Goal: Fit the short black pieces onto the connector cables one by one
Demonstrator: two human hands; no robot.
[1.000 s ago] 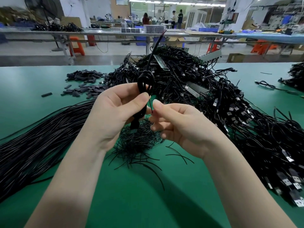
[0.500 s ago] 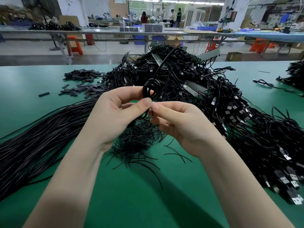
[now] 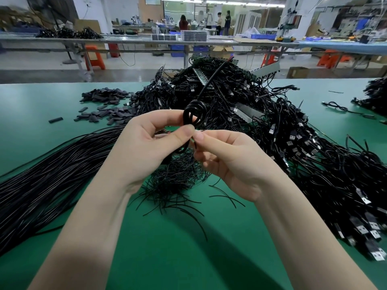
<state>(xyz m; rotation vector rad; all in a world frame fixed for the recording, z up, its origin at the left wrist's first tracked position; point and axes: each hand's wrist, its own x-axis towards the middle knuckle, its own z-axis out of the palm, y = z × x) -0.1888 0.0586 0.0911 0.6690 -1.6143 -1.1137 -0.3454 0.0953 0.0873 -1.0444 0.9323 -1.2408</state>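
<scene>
Pinching a coiled black connector cable (image 3: 193, 116) between thumb and curled fingers, the left hand (image 3: 146, 147) holds it above the green bench (image 3: 163, 258). Touching it at the thumbs, the right hand (image 3: 228, 162) pinches the cable's thin end; whether a piece sits there cannot be told. Short black pieces (image 3: 104, 107) lie heaped at far left. Long straight black cables (image 3: 44, 178) fan across the left side; a tangled pile of black cables with plugs (image 3: 293, 143) fills the right. Behind stand long worktables (image 3: 125, 40), orange stools (image 3: 94, 58) and distant people (image 3: 183, 23).
</scene>
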